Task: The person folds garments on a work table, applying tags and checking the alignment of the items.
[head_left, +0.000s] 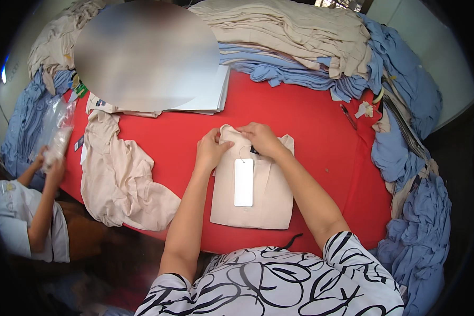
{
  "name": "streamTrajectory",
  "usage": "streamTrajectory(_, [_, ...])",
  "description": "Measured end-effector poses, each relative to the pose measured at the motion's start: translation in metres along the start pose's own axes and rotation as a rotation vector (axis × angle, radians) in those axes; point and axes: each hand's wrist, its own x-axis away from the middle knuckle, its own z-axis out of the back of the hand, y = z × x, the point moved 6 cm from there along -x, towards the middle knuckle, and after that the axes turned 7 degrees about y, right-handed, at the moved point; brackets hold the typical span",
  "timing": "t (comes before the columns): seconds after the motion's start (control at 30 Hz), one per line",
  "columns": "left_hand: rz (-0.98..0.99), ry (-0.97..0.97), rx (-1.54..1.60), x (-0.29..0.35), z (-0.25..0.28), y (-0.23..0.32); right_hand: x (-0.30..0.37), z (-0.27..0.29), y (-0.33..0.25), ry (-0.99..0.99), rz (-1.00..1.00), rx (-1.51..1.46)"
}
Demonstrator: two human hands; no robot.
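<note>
A beige shirt [271,203], folded into a neat rectangle, lies in front of me with its collar at the far end. A blank-looking white hang tag [244,184] rests on its front, hung from a thin loop near the collar. My left hand [210,150] pinches the left side of the collar between thumb and fingers. On the collar's right side my right hand [260,139] is closed, its fingers bent over the fabric. A small dark label shows just under that hand.
A loose beige garment [124,174] lies to the left on the red-covered table [332,200]. White sheets [216,95] sit farther back. Tall piles of beige shirts [295,31] and blue shirts [416,79] line the back and right. At left, another person's hands [52,163] hold a clear plastic bag.
</note>
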Motion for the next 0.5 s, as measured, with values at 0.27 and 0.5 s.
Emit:
streamTrajectory(0.27, [-0.145, -0.320, 0.043, -0.043, -0.003, -0.020, 0.064, 0.091, 0.101, 0.255, -0.315, -0.099])
streamTrajectory(0.5, [-0.151, -0.367, -0.399, -0.050, -0.014, 0.008, 0.056, 0.072, 0.073, -0.004, -0.354, -0.003])
